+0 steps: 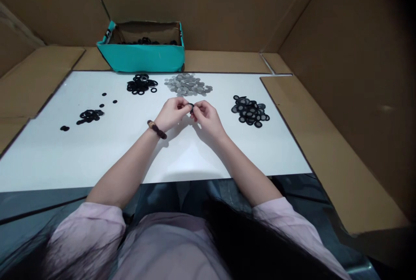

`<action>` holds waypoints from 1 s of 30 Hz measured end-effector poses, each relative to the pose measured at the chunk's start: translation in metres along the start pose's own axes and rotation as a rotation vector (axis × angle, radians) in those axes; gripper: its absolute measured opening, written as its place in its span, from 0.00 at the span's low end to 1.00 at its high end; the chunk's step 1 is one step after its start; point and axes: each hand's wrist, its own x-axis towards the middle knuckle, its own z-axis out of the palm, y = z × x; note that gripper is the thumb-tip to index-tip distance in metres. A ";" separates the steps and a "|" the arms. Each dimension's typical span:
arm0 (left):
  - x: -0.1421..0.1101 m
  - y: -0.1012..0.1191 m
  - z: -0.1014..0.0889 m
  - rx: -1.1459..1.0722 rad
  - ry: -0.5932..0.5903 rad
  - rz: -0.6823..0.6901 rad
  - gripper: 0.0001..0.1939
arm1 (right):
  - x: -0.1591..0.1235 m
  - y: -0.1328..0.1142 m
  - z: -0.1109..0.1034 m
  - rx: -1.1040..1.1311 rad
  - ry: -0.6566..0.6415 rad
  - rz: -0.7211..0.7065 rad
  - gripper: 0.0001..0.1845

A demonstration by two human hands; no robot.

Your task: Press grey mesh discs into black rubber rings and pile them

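Between my two hands, above the middle of the white table, is a small black ring (191, 107), mostly covered by my fingertips. My left hand (173, 112), with a dark band on its wrist, pinches the ring's left side. From the right, my right hand (207, 116) pinches the same ring with thumb and fingers. Just beyond my hands lies a heap of grey discs (188, 85). Left of it is a pile of black rings (141, 84). To the right sits a pile of black rings with grey centres (250, 111).
A turquoise box (143, 58) with black pieces inside stands behind the white table (182, 163). On the left are a small pile of black rings (90, 115) and a few loose black pieces (65, 128). Cardboard walls (208, 7) enclose the back and sides.
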 end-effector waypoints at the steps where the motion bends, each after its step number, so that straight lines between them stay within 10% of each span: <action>1: 0.000 0.000 0.001 -0.001 0.005 0.008 0.06 | 0.001 0.000 0.001 0.039 0.013 0.009 0.09; 30: 0.000 -0.002 0.003 -0.104 0.014 -0.088 0.08 | 0.006 0.006 0.003 0.086 0.043 -0.011 0.07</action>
